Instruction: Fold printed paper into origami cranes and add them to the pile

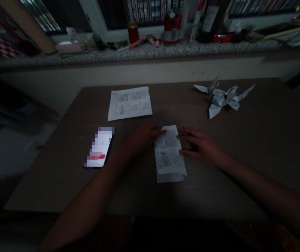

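A printed sheet of paper (169,157), folded into a narrow upright rectangle, lies on the wooden table in front of me. Its near end shows a plain strip where the layers do not line up. My left hand (146,134) rests at its upper left edge, fingers stretched out and the tips on the paper. On the other side, my right hand (201,145) has its fingers apart, with the tips touching or very near the right edge. Neither hand grips the paper.
A lit phone (100,148) lies left of my left forearm. Behind it is a flat printed sheet (130,103). Folded paper cranes (225,98) stand at the back right. Past the table (257,140), a stone sill (150,52) bears a red can (172,28), a dark bottle (210,21) and clutter.
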The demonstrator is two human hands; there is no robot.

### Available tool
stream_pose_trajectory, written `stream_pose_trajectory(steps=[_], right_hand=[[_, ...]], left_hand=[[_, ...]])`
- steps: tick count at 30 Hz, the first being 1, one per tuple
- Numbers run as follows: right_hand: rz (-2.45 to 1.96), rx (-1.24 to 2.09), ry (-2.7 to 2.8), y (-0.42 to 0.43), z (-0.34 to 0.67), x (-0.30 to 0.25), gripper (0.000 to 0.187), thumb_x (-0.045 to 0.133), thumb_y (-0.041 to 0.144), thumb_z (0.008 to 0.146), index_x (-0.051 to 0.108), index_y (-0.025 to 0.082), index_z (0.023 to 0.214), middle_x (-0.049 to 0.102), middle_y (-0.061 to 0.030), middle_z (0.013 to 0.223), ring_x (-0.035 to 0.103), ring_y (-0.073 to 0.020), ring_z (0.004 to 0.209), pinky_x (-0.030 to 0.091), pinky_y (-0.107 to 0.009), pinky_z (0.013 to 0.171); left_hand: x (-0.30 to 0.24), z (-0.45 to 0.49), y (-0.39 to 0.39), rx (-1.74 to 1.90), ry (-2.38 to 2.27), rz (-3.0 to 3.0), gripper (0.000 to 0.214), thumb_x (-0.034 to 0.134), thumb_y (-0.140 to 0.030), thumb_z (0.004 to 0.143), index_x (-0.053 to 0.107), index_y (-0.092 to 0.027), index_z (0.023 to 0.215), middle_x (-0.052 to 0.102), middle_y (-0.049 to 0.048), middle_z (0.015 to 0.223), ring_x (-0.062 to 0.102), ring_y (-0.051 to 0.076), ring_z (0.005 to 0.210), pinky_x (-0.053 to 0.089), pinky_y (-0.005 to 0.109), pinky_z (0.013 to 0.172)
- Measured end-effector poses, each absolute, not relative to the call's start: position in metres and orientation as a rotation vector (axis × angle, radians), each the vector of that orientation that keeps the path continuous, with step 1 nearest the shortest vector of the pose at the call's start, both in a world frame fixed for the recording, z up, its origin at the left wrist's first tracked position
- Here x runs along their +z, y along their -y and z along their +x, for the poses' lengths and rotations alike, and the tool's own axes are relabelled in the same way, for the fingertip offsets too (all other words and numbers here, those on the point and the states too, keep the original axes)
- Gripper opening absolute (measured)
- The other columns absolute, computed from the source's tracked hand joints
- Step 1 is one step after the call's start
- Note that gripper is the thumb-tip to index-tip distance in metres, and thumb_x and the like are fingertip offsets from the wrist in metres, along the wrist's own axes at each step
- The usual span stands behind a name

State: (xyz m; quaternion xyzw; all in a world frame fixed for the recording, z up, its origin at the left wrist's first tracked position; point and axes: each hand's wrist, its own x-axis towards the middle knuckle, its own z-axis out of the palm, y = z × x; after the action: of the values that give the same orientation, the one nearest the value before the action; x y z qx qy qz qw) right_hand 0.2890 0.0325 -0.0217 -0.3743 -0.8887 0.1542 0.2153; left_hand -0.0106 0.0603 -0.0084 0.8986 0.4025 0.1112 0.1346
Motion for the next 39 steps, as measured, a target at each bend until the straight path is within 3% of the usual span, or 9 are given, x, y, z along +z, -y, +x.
stream_pose_trajectory(steps=[11, 17, 25, 32, 39], right_hand=[[-1.018, 0.408, 2.495, 0.000, 0.297, -0.024, 0.055, 0.074, 0.039, 0.092, 0.058, 0.025, 0.142, 0.053, -0.0143, 0.155, 0.048, -0.0352, 0.145, 0.037, -0.065, 0.120], [-1.014, 0.400, 2.514, 0.014, 0.300, -0.023, 0.060, 0.074, 0.040, 0.092, 0.055, 0.025, 0.147, 0.050, -0.0144, 0.158, 0.045, -0.0361, 0.147, 0.035, -0.066, 0.121], [-1.009, 0.403, 2.539, 0.021, 0.301, -0.020, 0.059, 0.069, 0.040, 0.095, 0.052, 0.025, 0.149, 0.048, -0.0141, 0.159, 0.043, -0.0349, 0.149, 0.033, -0.066, 0.122], [-1.006, 0.447, 2.393, 0.014, 0.302, -0.009, 0.035, 0.057, 0.028, 0.103, 0.061, 0.024, 0.137, 0.059, -0.0130, 0.149, 0.053, -0.0291, 0.141, 0.050, -0.053, 0.113], [-0.994, 0.435, 2.423, 0.005, 0.294, -0.003, 0.030, 0.056, 0.030, 0.104, 0.064, 0.024, 0.132, 0.063, -0.0123, 0.143, 0.060, -0.0272, 0.131, 0.052, -0.050, 0.108]], left_hand=[[-0.006, -0.009, -0.057, 0.278, -1.212, 2.617, 0.041, 0.042, -0.026, 0.109, 0.060, -0.030, 0.145, 0.058, 0.0056, 0.149, 0.056, 0.026, 0.134, 0.043, 0.045, 0.114], [-0.008, -0.012, -0.050, 0.310, -1.198, 2.634, 0.046, 0.051, -0.044, 0.107, 0.054, -0.031, 0.150, 0.052, 0.0046, 0.155, 0.050, 0.026, 0.141, 0.037, 0.045, 0.119], [-0.008, -0.009, -0.049, 0.292, -1.218, 2.645, 0.047, 0.052, -0.044, 0.106, 0.054, -0.028, 0.149, 0.052, 0.0066, 0.155, 0.050, 0.027, 0.140, 0.036, 0.045, 0.118], [-0.008, -0.004, -0.044, 0.278, -1.353, 2.710, 0.052, 0.048, -0.050, 0.106, 0.053, -0.026, 0.151, 0.055, 0.0098, 0.148, 0.052, 0.031, 0.132, 0.038, 0.049, 0.115], [-0.008, -0.002, -0.041, 0.367, -1.285, 2.645, 0.060, 0.056, -0.045, 0.103, 0.041, -0.026, 0.158, 0.050, 0.0087, 0.155, 0.047, 0.028, 0.141, 0.035, 0.047, 0.120]])
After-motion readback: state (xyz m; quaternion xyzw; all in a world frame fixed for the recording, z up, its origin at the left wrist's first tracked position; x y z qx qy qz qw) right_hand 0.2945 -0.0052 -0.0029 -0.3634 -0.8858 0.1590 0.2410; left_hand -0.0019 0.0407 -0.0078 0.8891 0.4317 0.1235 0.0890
